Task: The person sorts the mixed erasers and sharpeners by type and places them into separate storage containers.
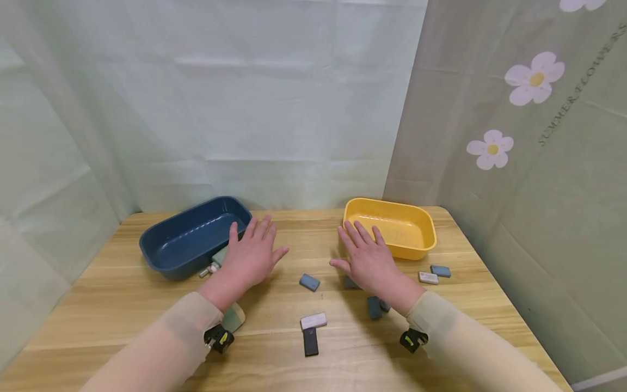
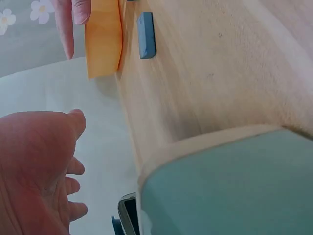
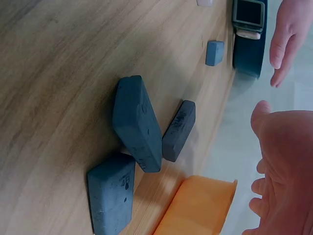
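Observation:
My left hand [image 1: 252, 258], fingers spread, hovers by the near right side of a blue basin [image 1: 191, 234]. Partly hidden below that hand and forearm are a teal object with a cream edge [image 1: 233, 317] and a small device with a grey screen [image 3: 248, 12]. My right hand [image 1: 369, 261] is spread palm down in front of a yellow basin [image 1: 406, 253], overlapping its near left corner. Neither hand holds anything. Under the right hand and wrist lie dark, eraser-like blocks [image 3: 137, 122] with printed marks, one leaning on another.
Between the hands lies a blue block [image 1: 309, 282]. Closer to me, a white block [image 1: 313, 321] touches a black one [image 1: 311, 342]. Right of the yellow basin's front are another white block [image 1: 428, 277] and a blue-grey one [image 1: 440, 270]. Curtains enclose the wooden table's back and sides.

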Motion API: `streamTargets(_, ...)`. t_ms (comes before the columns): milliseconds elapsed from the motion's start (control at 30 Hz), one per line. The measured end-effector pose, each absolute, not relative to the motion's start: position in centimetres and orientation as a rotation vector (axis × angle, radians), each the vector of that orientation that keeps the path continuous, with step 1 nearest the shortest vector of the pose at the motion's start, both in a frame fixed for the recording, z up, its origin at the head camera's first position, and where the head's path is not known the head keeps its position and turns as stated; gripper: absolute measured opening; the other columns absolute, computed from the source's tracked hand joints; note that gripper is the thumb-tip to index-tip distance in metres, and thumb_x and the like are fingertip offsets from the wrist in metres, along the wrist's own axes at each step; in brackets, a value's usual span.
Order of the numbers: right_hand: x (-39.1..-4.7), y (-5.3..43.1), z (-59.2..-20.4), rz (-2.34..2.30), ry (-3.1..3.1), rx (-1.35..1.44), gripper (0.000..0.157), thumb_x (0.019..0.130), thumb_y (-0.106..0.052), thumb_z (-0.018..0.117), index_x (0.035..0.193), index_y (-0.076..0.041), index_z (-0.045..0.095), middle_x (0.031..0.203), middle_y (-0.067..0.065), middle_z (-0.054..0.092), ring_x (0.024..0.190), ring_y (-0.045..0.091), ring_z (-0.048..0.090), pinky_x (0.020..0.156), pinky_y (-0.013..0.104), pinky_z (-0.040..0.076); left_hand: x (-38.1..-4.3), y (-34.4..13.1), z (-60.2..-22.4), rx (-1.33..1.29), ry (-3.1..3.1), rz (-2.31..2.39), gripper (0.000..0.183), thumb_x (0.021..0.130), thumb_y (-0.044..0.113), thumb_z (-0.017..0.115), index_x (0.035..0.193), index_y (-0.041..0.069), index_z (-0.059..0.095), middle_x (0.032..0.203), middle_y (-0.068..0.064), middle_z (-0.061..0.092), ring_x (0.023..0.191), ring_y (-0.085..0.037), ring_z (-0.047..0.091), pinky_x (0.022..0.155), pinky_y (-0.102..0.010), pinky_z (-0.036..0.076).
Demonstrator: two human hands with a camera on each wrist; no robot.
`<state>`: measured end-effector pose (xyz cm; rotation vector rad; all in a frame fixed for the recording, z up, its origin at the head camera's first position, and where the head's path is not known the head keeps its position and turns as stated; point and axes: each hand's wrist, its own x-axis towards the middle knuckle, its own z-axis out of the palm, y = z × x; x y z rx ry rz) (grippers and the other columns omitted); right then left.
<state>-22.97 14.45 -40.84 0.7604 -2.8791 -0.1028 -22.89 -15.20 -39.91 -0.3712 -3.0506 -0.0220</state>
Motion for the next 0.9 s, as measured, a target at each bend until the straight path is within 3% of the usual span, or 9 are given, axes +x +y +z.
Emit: streamTargets(900,-24.1,14.5,-41.6,-0.094,-2.928,0.667,0.086,0.111,-0.064,0.055,0.172,-0.006,0.038,0.177,0.02,0.033,0.164,0.039,0.03,0.13,0.067,0.023,-25.0,-16.3,-40.1,-0.222,-3.13,-0.084,0.078,0.117,0.055,0.047,0.172,0.002,0.033,0.181,-0.024,0.017,0.166,-0.048,0.018,0.127,-0.079,0.004)
